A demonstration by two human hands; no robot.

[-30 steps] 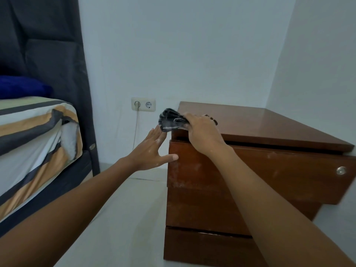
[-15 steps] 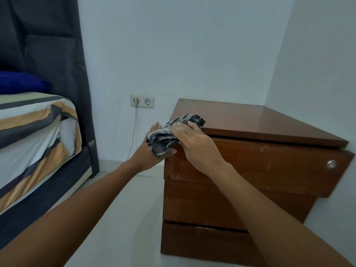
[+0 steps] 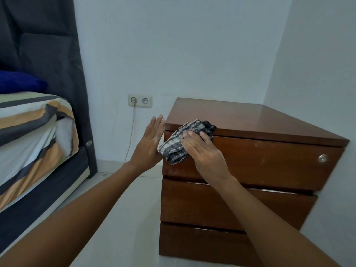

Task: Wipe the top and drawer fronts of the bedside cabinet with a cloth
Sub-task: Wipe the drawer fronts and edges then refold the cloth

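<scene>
A brown wooden bedside cabinet [image 3: 250, 120] with three drawer fronts stands in the corner of the room. My right hand [image 3: 206, 153] presses a crumpled grey checked cloth [image 3: 179, 145] against the left end of the top drawer front [image 3: 269, 160], fingers laid over the cloth. Straight-fingered, my left hand [image 3: 149, 147] lies flat against the cabinet's left side, just left of the cloth. A small round metal knob [image 3: 322, 158] sits at the right end of that drawer.
A bed with a striped sheet [image 3: 28, 143] and a dark headboard [image 3: 57, 54] stands to the left. A double wall socket [image 3: 140, 100] with a white cable hanging down is behind my left hand. White walls close in behind and to the right of the cabinet.
My right hand has carried the cloth from the top's front left corner down onto the top drawer front. My left hand let the cloth go and now lies flat on the cabinet's side.
</scene>
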